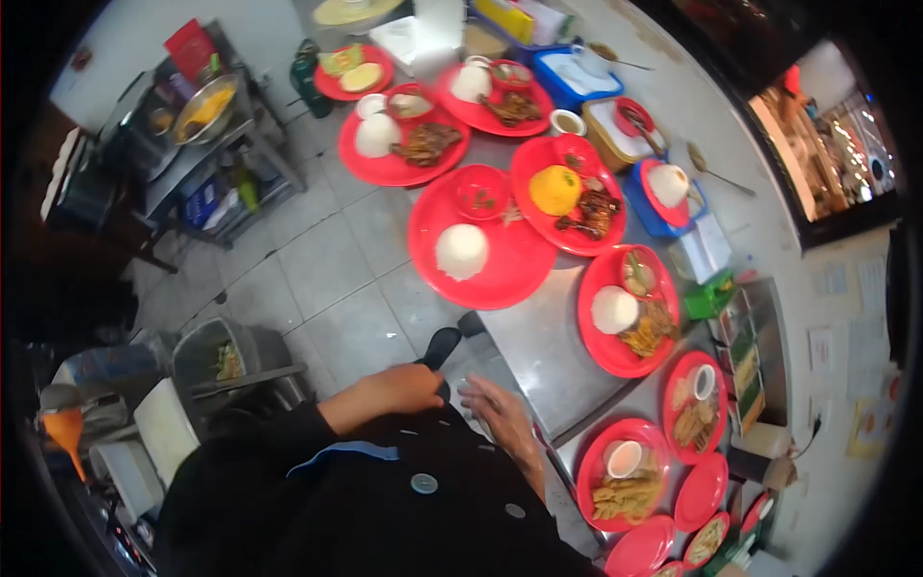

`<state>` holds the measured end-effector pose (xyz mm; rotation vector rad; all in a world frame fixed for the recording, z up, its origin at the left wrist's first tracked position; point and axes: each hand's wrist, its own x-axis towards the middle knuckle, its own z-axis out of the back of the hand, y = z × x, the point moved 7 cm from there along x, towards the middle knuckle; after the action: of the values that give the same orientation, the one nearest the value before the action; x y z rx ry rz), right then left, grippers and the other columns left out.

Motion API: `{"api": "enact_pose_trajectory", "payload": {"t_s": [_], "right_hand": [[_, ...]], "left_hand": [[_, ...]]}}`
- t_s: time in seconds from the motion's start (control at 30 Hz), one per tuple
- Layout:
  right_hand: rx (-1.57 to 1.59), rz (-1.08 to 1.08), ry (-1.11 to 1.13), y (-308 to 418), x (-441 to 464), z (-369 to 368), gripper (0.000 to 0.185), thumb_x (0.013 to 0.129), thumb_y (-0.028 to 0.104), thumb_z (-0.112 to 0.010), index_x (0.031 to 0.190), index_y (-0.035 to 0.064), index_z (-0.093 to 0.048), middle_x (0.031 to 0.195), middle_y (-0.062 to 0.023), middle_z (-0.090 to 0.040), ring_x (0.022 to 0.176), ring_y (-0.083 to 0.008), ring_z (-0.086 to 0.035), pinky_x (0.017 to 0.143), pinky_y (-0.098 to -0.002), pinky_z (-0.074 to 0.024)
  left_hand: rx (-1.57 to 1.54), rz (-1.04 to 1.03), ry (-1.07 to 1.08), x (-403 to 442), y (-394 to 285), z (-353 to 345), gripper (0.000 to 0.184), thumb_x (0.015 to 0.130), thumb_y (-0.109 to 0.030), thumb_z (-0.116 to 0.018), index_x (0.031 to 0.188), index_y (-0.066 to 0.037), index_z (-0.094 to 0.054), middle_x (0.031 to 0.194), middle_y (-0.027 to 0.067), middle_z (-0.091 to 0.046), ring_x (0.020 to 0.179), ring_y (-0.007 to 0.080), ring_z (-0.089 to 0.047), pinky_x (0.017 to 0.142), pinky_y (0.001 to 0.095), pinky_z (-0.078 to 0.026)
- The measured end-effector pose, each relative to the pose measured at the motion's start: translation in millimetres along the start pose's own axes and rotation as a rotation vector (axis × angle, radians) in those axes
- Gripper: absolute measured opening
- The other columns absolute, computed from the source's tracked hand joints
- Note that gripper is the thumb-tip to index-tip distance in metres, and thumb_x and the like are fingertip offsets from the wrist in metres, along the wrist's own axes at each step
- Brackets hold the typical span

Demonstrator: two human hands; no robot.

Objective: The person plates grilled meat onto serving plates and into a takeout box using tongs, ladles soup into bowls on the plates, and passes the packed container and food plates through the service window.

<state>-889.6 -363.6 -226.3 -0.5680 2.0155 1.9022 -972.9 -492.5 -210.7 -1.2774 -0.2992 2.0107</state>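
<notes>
My left hand (pixel 394 389) is closed in front of my black coat, around a black handle (pixel 440 348) whose rounded end sticks out past the fist. What the handle belongs to is hidden. Beside it, at the edge of the steel table (pixel 543 337), my right hand (pixel 502 421) is empty, its fingers apart and slightly bent. Just beyond the hands lies a red plate (pixel 519 274) with a white rice mound (pixel 462 251) and a small red bowl (pixel 481 192). To the right, another red plate (pixel 601 356) bears rice and brown meat.
Several more red plates of food line the counter, including one with yellow rice (pixel 556 190). Blue containers (pixel 577 79) stand along the wall. On the left are a grey bin (pixel 231 351) and a side table with a metal bowl (pixel 205 111). Tiled floor (pixel 332 260) lies between.
</notes>
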Motion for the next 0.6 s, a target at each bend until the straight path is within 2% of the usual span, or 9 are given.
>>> {"api": "enact_pose_trajectory", "payload": {"t_s": [0.07,0.13,0.2,0.27,0.33,0.4,0.47,0.5,0.6], "right_hand": [[-0.221,0.150,0.069,-23,46,-32,0.052,0.087,0.010,-0.056,0.135,0.0048,-0.036,0.115,-0.0108,-0.057,0.091,-0.0135,-0.056,0.074,-0.0252,-0.0467],[-0.111,0.139,0.151,-76,105,-61,0.061,0.085,0.009,-0.055,0.139,0.0066,-0.028,0.121,-0.0090,-0.053,0.086,-0.0117,-0.052,0.071,-0.0253,-0.0453],[-0.125,0.149,0.165,-85,159,-79,0.068,0.083,0.003,-0.052,0.143,0.0084,-0.019,0.125,-0.0078,-0.049,0.079,-0.0106,-0.049,0.070,-0.0259,-0.0436],[-0.018,0.103,0.130,-66,207,-86,0.076,0.082,0.006,-0.055,0.144,0.0108,-0.013,0.129,-0.0068,-0.045,0.090,-0.0151,-0.052,0.077,-0.0277,-0.0441],[-0.210,0.106,-0.185,-17,245,-86,0.083,0.077,0.008,-0.060,0.145,0.0123,-0.013,0.129,-0.0103,-0.045,0.102,-0.0215,-0.051,0.083,-0.0275,-0.0437],[-1.183,0.565,-0.735,-42,321,-65,0.087,0.074,0.010,-0.063,0.144,0.0124,-0.013,0.128,-0.0159,-0.045,0.112,-0.0275,-0.047,0.088,-0.0315,-0.0434],[-0.444,0.364,-0.541,-54,380,-35,0.086,0.074,0.012,-0.062,0.144,0.0125,-0.013,0.136,-0.0204,-0.036,0.117,-0.0280,-0.045,0.093,-0.0377,-0.0412],[-0.430,0.354,-0.556,-60,407,-40,0.086,0.074,0.012,-0.062,0.144,0.0125,-0.013,0.136,-0.0204,-0.036,0.117,-0.0280,-0.045,0.093,-0.0377,-0.0412],[-0.260,-0.102,-0.857,-95,423,-35,0.083,0.074,0.017,-0.060,0.143,0.0066,-0.015,0.138,-0.0226,-0.032,0.120,-0.0282,-0.042,0.090,-0.0400,-0.0440]], "left_hand": [[-0.033,0.061,-0.103,-44,43,7,0.038,0.085,-0.035,-0.056,0.104,-0.003,-0.055,0.092,0.0207,-0.061,0.090,0.0386,-0.057,0.076,0.0450,-0.045],[-0.062,0.194,-0.345,-82,79,18,0.039,0.086,-0.034,-0.055,0.109,-0.003,-0.053,0.094,0.0211,-0.060,0.092,0.0386,-0.056,0.079,0.0448,-0.044],[-0.069,0.250,-0.375,-104,100,14,0.040,0.086,-0.034,-0.055,0.111,-0.004,-0.052,0.094,0.0208,-0.060,0.093,0.0386,-0.056,0.079,0.0448,-0.044],[-0.138,0.255,-0.457,-119,117,13,0.039,0.086,-0.033,-0.055,0.112,-0.003,-0.052,0.096,0.0211,-0.060,0.092,0.0381,-0.056,0.079,0.0450,-0.044],[-0.247,0.186,-0.449,-127,131,7,0.040,0.086,-0.033,-0.055,0.113,-0.004,-0.051,0.096,0.0210,-0.060,0.093,0.0381,-0.056,0.079,0.0446,-0.044],[-0.406,0.023,-0.410,-132,144,7,0.042,0.086,-0.032,-0.056,0.116,-0.004,-0.050,0.098,0.0209,-0.060,0.094,0.0380,-0.055,0.080,0.0438,-0.044],[-0.412,0.010,-0.369,-148,175,13,0.042,0.086,-0.031,-0.056,0.117,-0.003,-0.049,0.097,0.0212,-0.060,0.094,0.0383,-0.055,0.081,0.0433,-0.044],[-0.361,0.082,-0.442,-156,202,17,0.041,0.086,-0.030,-0.056,0.117,-0.003,-0.050,0.097,0.0212,-0.060,0.093,0.0382,-0.056,0.080,0.0432,-0.044],[-0.218,0.190,-0.508,-175,261,43,0.039,0.086,-0.028,-0.056,0.116,-0.004,-0.051,0.097,0.0210,-0.060,0.091,0.0381,-0.057,0.079,0.0436,-0.045]]}}
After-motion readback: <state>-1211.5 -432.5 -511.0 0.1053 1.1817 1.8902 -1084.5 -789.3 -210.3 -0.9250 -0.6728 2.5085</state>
